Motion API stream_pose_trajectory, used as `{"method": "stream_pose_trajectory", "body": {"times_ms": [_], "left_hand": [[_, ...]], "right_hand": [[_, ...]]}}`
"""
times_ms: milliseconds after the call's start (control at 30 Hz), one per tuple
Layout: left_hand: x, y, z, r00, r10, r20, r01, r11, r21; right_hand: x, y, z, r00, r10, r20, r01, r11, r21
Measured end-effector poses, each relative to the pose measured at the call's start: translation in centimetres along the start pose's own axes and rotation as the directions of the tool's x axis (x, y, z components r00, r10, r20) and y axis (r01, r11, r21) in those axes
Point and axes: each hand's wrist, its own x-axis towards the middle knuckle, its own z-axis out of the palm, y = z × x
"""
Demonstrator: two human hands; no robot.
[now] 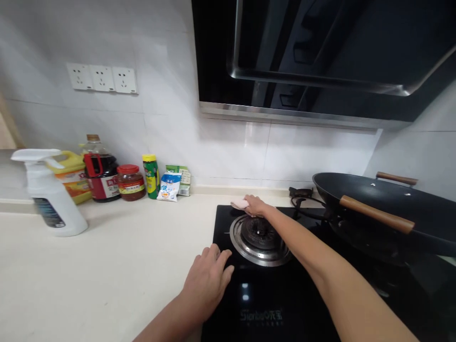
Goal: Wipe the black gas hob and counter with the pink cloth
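- Noted left hand [207, 275] at 8 o'clock of burner [260, 237], with fingers loosely bent, apparently grasping nothing.
- Noted right hand [255, 206] at burner's 12 o'clock, clenched on pale cloth [239, 204].
- Logged cloth's visible flap at 9 o'clock from right fingers, with long axis about 9-to-3; cannot tell contact with burner.

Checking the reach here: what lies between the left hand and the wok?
The head view shows the steel-ringed burner between the left hand and the wok, with the right forearm crossing above the cooktop.
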Motion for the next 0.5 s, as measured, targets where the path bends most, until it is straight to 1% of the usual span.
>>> {"method": "stream_pose_trajectory", "body": {"times_ms": [33, 100, 200, 233, 300, 400, 500], "left_hand": [[0.0, -0.3, 0.0, 0.999, -0.034, -0.037, 0.033, 0.999, -0.023], [0.2, -0.8, -0.1, 0.984, -0.105, -0.145, 0.095, 0.993, -0.074], [0.6, -1.4, -1.1, 0.925, -0.17, -0.339, 0.136, 0.983, -0.122], [0.8, -1.5, -1.5, 0.905, -0.184, -0.384, 0.145, 0.981, -0.13], [1.1, -1.9, -2.4, 0.875, -0.219, -0.432, 0.168, 0.974, -0.153], [1.3, -2.6, -3.4, 0.851, -0.273, -0.45, 0.196, 0.958, -0.21], [1.2, -3.3, -3.8, 0.83, -0.31, -0.463, 0.214, 0.944, -0.25]], "right_hand": [[0.5, -1.9, 0.2, 0.999, -0.05, 0.004, 0.05, 0.999, 0.009], [0.8, -5.4, 0.5, 0.99, -0.141, 0.008, 0.14, 0.99, 0.022], [-0.7, -9.2, 0.6, 0.964, -0.266, 0.014, 0.266, 0.963, 0.036], [-1.7, -10.2, 0.5, 0.951, -0.309, 0.017, 0.309, 0.95, 0.041], [-4.2, -11.8, 0.4, 0.921, -0.389, 0.025, 0.387, 0.921, 0.051], [-8.7, -13.5, 0.3, 0.883, -0.468, 0.025, 0.466, 0.882, 0.061], [-14.0, -14.0, 0.3, 0.856, -0.515, -0.048, 0.516, 0.847, 0.127]]}}
